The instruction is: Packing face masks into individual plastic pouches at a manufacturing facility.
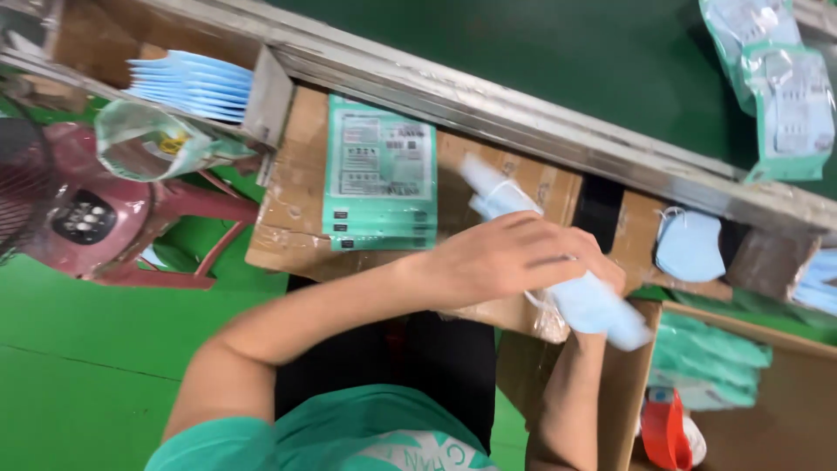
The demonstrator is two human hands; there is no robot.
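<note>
**Both hands on a stack of folded masks**

My left hand (514, 257) reaches across my body, forearm stretched out from the lower left, fingers curled down over a stack of pale blue face masks (558, 262). The stack slants from upper left to lower right, its white ear loops hanging loose. My right hand (602, 324) comes up from below, the forearm rising near my lap; it is mostly hidden under the masks, so I cannot tell how its fingers sit. My left hand is clamped on the stack.

Beneath the masks lies a cardboard sheet (292, 209) serving as my work surface, with a pile of green printed pouches (380, 174) on it. A single blue mask (689, 246) rests further right. A metal rail (523, 122) runs diagonally past a dark green belt (567, 44). More masks (196, 85) sit in a box at upper left. The floor (78, 366) is bright green, with a red plastic stool (131, 227) on it.
</note>
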